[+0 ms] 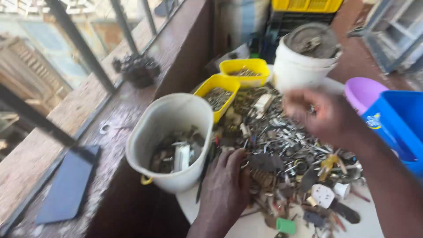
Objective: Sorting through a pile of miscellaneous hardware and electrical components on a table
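The left hand lay palm down with its fingers pressed together at the near edge of a heap of small metal parts, touching the scrap just beside the white bucket. Placed so, it appeared to steady or rake the parts nearest that bucket, which stood against the heap's left edge and already held some scrap and a pale fitting.

The right hand was raised above the far side of the heap and blurred by motion. Its fingers looked curled inward, with something small and shiny at the fingertips, but whether it pinched a part could not be told.

The heap covered most of a white table top and included screws, springs, a white socket face and a green cap.

Two yellow trays, each holding fine grey pieces, sat touching at the heap's far left, seemingly as separate bins for sorted kinds. A second white bucket stood behind the heap, filled with dusty grey material. A blue tub and a purple lid stood at the right, apart from the hands.

A dark flat slab lay on the window ledge, well apart from the work.
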